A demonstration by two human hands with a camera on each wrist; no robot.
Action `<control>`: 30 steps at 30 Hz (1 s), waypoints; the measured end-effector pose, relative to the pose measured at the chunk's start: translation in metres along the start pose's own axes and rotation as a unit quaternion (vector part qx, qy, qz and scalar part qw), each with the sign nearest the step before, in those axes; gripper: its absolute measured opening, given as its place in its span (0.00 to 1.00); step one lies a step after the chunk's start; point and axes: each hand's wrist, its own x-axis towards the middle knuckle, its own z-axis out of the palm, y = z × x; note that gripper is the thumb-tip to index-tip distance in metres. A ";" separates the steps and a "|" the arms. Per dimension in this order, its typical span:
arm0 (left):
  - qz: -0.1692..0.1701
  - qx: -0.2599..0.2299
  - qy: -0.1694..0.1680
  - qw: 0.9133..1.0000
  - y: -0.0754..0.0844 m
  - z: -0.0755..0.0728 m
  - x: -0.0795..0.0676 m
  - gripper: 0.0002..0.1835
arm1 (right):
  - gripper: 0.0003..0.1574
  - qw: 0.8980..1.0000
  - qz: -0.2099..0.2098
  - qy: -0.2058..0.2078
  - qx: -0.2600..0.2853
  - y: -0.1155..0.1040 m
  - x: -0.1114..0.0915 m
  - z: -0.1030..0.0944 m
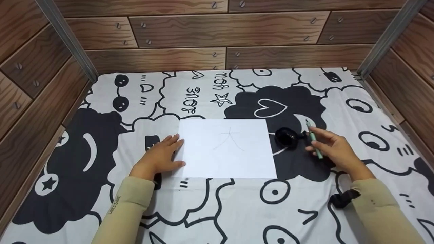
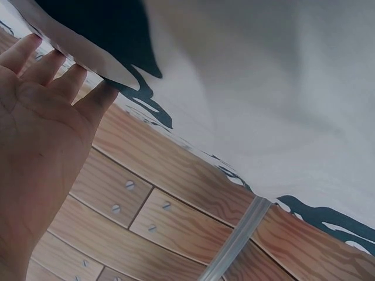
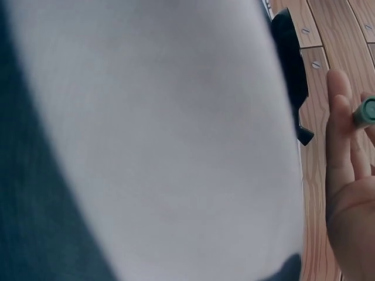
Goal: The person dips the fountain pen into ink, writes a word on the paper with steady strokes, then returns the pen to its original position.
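Observation:
A white sheet of paper (image 1: 196, 152) lies on the patterned cloth, with thin lines drawn on it: a short crossbar, an upright stroke and two legs that spread. My left hand (image 1: 163, 156) rests at the sheet's left edge, fingers spread and fingertips on its border. To the right of the sheet, my right hand (image 1: 334, 149) pinches a green pen (image 1: 315, 144) between thumb and fingers, its pointed end facing away from me. The right wrist view shows the pen's round green end (image 3: 368, 110) among the fingers. Beside the pen sits a glossy black rounded object (image 1: 285, 138) with a narrow stub.
Black and white cartoon cloth (image 1: 244, 210) covers the surface. Wood-print panels (image 1: 223, 30) enclose the back and both sides, with grey metal posts (image 1: 67, 37) at the corners. A small black piece (image 1: 344, 198) shows at the right sleeve's cuff.

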 end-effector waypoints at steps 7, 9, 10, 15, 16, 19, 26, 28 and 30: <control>-0.002 0.001 0.001 1.000 0.000 0.001 0.001 0.42 | 0.31 0.998 0.021 -0.010 -0.057 0.002 0.000 0.001; -0.001 0.001 0.002 1.000 0.000 0.001 0.001 0.42 | 0.31 0.996 0.025 -0.009 -0.088 0.002 0.000 0.002; -0.001 0.001 0.002 1.000 0.000 0.001 0.001 0.42 | 0.31 0.994 0.025 -0.008 -0.109 0.002 0.001 0.002; -0.003 -0.001 0.001 1.000 0.000 0.001 0.001 0.42 | 0.31 0.981 0.026 -0.009 -0.192 0.001 0.003 0.005; -0.003 -0.001 0.002 1.000 0.000 0.001 0.000 0.42 | 0.32 0.979 0.027 -0.011 -0.202 0.001 0.004 0.005; -0.003 -0.002 0.003 1.000 0.000 0.001 0.000 0.42 | 0.31 0.973 0.028 -0.016 -0.231 0.003 0.005 0.005; -0.001 -0.006 0.004 1.000 0.000 0.001 -0.001 0.42 | 0.30 0.965 0.019 -0.024 -0.261 0.001 0.007 0.006; -0.001 -0.007 0.004 1.000 0.000 0.001 0.000 0.42 | 0.30 0.965 0.022 -0.023 -0.260 0.000 0.007 0.007; -0.001 -0.007 0.004 1.000 -0.001 0.002 0.000 0.42 | 0.31 0.965 0.024 -0.022 -0.259 0.003 0.008 0.006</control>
